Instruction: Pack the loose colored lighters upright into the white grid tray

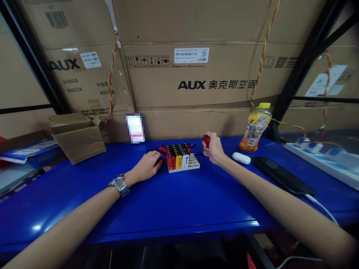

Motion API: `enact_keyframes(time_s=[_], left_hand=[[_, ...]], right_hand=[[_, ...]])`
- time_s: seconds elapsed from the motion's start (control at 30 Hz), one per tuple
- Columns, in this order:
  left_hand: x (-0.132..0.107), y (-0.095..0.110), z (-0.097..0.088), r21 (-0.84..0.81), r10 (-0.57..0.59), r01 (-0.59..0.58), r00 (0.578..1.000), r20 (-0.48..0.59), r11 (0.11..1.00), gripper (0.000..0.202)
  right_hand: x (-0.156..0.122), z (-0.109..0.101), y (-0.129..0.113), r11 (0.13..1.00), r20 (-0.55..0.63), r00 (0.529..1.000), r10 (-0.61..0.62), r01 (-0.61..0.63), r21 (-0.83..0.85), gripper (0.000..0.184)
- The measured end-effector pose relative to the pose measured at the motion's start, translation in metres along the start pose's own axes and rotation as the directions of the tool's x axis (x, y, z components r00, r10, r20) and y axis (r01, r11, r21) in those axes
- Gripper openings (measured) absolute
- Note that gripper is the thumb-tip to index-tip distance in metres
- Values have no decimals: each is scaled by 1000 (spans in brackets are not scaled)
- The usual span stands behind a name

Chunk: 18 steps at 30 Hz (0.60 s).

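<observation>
A white gridded tray (185,170) stands on the blue table, with bare cells at its right. Rows of black-topped lighters (178,161) in red, yellow and white stand upright in it. My right hand (213,148) is raised to the right of the tray, its fingers closed round a red lighter (206,140) with a dark top; part of it is hidden by the hand. To the tray's left, my left hand (148,164) lies on the table, fingers loosely bent and nothing visible in them. Behind the tray are a red piece (162,149) and dark blue pieces, partly hidden.
A lit phone (135,128) leans against the large carton (224,108) at the back. At left sits a small open cardboard box (77,140). On the right are a drink bottle (254,129), a white earbud case (241,158), a cabled black phone (282,175) and a power strip (322,158).
</observation>
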<state>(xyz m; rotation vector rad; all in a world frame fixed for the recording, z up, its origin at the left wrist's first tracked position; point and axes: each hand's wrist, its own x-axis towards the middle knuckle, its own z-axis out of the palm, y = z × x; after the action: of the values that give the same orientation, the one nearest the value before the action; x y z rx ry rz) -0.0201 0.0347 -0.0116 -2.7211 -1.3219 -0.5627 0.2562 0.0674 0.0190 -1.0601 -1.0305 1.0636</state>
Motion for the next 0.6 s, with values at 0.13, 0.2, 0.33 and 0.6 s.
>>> enact_keyframes(time_s=[0.13, 0.2, 0.33, 0.6], left_hand=[[0, 0, 0, 8, 2, -2, 1000, -6, 1000, 24], [0, 0, 0, 11, 2, -2, 1000, -5, 1000, 24], [0, 0, 0, 17, -4, 4, 1000, 6, 1000, 25], [-1, -1, 1, 18, -9, 8, 1000, 4, 1000, 24]], right_hand=[[-1, 1, 0, 1000, -15, 1000, -7, 7, -4, 45], [0, -1, 3, 999, 48, 999, -8, 10, -34, 49], [2, -5, 9, 995, 191, 978, -79, 90, -52, 44], [1, -5, 0, 789, 446, 811, -379, 535, -302, 27]])
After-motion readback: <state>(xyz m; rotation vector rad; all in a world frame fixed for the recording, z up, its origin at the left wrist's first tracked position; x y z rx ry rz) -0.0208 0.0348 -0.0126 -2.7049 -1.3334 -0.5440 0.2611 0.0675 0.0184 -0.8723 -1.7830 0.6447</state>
